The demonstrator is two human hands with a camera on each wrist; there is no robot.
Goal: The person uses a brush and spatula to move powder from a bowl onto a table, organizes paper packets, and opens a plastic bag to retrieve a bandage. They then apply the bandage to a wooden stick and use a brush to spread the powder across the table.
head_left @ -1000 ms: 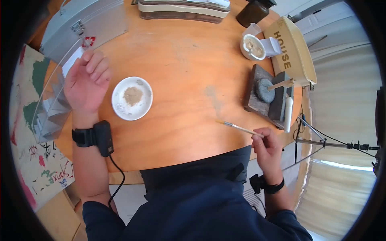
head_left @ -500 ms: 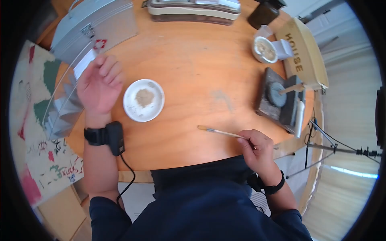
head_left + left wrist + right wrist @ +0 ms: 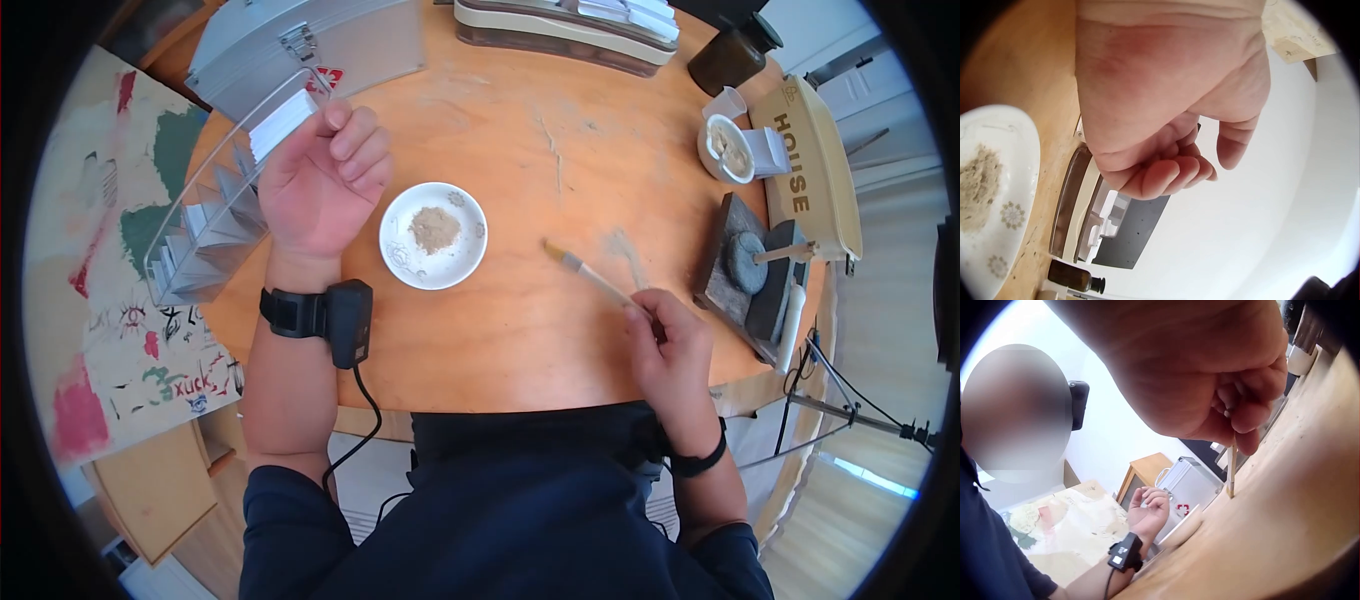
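My right hand (image 3: 675, 345) pinches the handle of a paintbrush (image 3: 600, 280) over the front of the wooden table. Its bristles point left and away from me, toward a white plate. On that flower-patterned plate (image 3: 400, 262) lies a small heap of beige powder (image 3: 435, 230). My left hand (image 3: 325, 180) is held palm up just left of the plate, fingers loosely curled around nothing. In the left wrist view, the plate (image 3: 1029, 169) and powder (image 3: 979, 187) appear beside this hand. The right wrist view shows the brush (image 3: 1231, 472) below the right fingertips.
At right are a stone slab (image 3: 720, 260) bearing a round grinding stone (image 3: 745, 262), a white mortar (image 3: 715, 165), a HOUSE box (image 3: 825, 190) and a dark bottle (image 3: 725, 62). A metal case (image 3: 240, 60) and card rack (image 3: 185, 240) stand left, a long organizer (image 3: 560, 40) at the back.
The head view has turned, so the table's contents sit farther right. My right hand has carried the brush leftward over the table, nearer the plate. My left hand stays beside the plate.
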